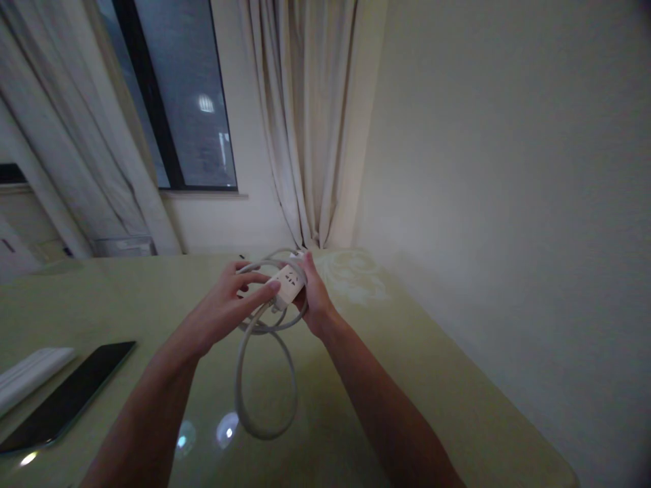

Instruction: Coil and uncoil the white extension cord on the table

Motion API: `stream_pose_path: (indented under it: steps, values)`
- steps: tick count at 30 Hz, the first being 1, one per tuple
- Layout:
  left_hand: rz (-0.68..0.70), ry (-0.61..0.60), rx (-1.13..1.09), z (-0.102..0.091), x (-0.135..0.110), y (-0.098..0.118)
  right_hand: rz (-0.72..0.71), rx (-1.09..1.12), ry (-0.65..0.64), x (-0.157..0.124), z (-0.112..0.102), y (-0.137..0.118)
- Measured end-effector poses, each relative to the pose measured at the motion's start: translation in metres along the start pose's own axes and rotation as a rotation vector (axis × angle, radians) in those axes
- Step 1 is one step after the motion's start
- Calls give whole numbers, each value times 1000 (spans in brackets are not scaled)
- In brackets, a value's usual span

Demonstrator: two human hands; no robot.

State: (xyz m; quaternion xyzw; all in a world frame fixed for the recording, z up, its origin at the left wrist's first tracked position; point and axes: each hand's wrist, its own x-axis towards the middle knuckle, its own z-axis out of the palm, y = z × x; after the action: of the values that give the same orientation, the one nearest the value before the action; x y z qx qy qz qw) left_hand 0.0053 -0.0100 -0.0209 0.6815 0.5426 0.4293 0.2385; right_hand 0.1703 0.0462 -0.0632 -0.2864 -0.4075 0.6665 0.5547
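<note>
Power strip (pixel 287 283), white, is held in the air above the far middle of the desk (pixel 407 379), sockets facing the camera, tilted with its far end higher. Its cable (pixel 237 379) is coiled in a few loops round the strip; the biggest loop hangs down toward the desktop, can't tell if it touches. Both forearms reach forward from the bottom edge and converge on the strip. Right hand (pixel 314 298): wrist bent inward, grip closed round the strip's right side and back, cable strands caught under the fingers. Left hand (pixel 224 308): palm down, fingers stretched nearly straight, tips on the strip's near edge and the coil; the thumb is hidden, so can't tell whether that grip actually closes. Desk is glossy, pale green, with open surface under and right of the hands out to its right edge, which runs along the wall (pixel 508 203). A dark tablet (pixel 66 400) and a white flat object (pixel 30 376) lie near the left edge, well apart from the hands. Beyond the desk are a curtain (pixel 310 135) and a window (pixel 178 102).
</note>
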Motion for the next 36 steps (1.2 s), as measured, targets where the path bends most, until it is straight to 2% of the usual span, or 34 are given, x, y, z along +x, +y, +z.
stream_pose_path:
  steps: [5, 8, 12, 16, 18, 19, 21, 23, 26, 28, 30, 33, 36]
  values:
    - [13, 26, -67, 3, 5, 0, -162, -153, -42, -1, -7, -5]
    - [-64, 51, -237, 2, 8, -6, -202, -246, -20, 3, -16, -9]
    - [-234, 27, -476, 1, 9, -13, -298, -333, 132, 12, -28, -8]
    - [-200, 1, -513, 8, 9, -15, -544, -489, 334, 11, -28, -12]
    - [-185, 13, -536, 13, 10, -14, -596, -518, 321, 3, -21, -18]
    - [-179, 26, -555, 14, 10, -13, -558, -522, 252, -3, -17, -21]
    - [-149, 56, -565, 17, 10, -10, -385, -486, 52, -13, -6, -24]
    - [-95, 83, -538, 18, 8, -6, -219, -372, -89, -20, 4, -24]
    - [-44, 120, -511, 20, 6, -2, -126, -164, -115, -23, 14, -21]
    - [-66, 175, -518, 21, 7, -4, -148, -73, -59, -22, 15, -25]
    - [-98, 279, -521, 20, 11, -11, -228, -1, 25, -22, 10, -36]
    - [-102, 485, -570, 14, 19, -28, -395, 56, 171, -26, -9, -64]
    - [-65, 686, -622, -3, 24, -41, -557, 23, 296, -32, -33, -95]
